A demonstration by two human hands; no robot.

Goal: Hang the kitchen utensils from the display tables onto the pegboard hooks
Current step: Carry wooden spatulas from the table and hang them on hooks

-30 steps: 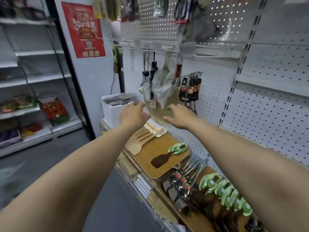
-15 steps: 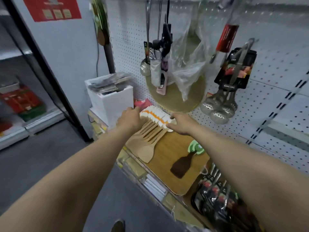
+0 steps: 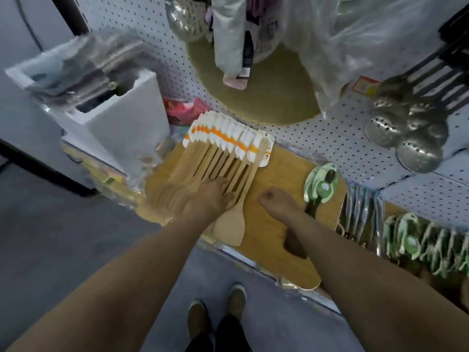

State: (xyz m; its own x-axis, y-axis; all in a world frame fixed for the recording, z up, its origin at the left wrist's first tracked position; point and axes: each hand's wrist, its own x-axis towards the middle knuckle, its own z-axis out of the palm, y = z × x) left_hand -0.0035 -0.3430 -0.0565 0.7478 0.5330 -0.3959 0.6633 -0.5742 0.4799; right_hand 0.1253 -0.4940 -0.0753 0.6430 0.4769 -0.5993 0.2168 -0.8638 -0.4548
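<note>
A fanned row of several wooden spatulas [image 3: 218, 161] with white-and-orange card tags lies on a wooden board [image 3: 279, 174] on the display table. My left hand [image 3: 208, 199] rests flat on the spatulas' blade ends, fingers spread over them. My right hand [image 3: 274, 201] sits on the board just right of the spatulas, fingers curled into a loose fist, nothing visibly in it. Behind the table stands the white pegboard [image 3: 317, 138]. A dark spatula with a green card tag [image 3: 321, 186] lies on the board right of my right hand.
Metal skimmer ladles [image 3: 406, 133] hang on the pegboard at right. A round olive board [image 3: 274, 97] and plastic-wrapped items [image 3: 330, 34] hang above. A white box [image 3: 106, 115] of packaged goods stands left. Green-tagged utensils [image 3: 418, 242] lie in a row at right.
The view tilted down. Both hands slid from the spatulas' tag ends toward me, the left onto the blades, the right onto the board with its fingers curled.
</note>
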